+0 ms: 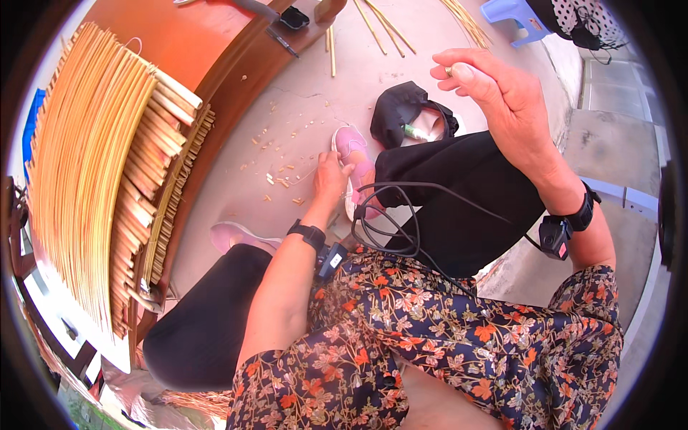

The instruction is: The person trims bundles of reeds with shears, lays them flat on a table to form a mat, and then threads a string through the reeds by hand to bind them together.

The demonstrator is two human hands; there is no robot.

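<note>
My left hand [331,172] is low beside a pink shoe [351,143], fingers closed, with a thin pale strand near them; what it grips is unclear. My right hand [494,100] is raised above my knee, thumb and fingers pinched on a small tan piece [449,72]. Short pale offcuts [285,183] lie scattered on the grey floor [287,115]. On the left, a curved bundle of thin yellow strips [86,186] rests over thicker wooden sticks [147,158], beside an orange-brown wooden surface [179,39].
A black bag [398,107] lies beyond my knee. Long sticks [376,25] are on the floor at the top. A blue plastic stool [512,16] is at top right, near a dotted item [573,18]. Black cables [387,236] hang between my wrist-worn devices.
</note>
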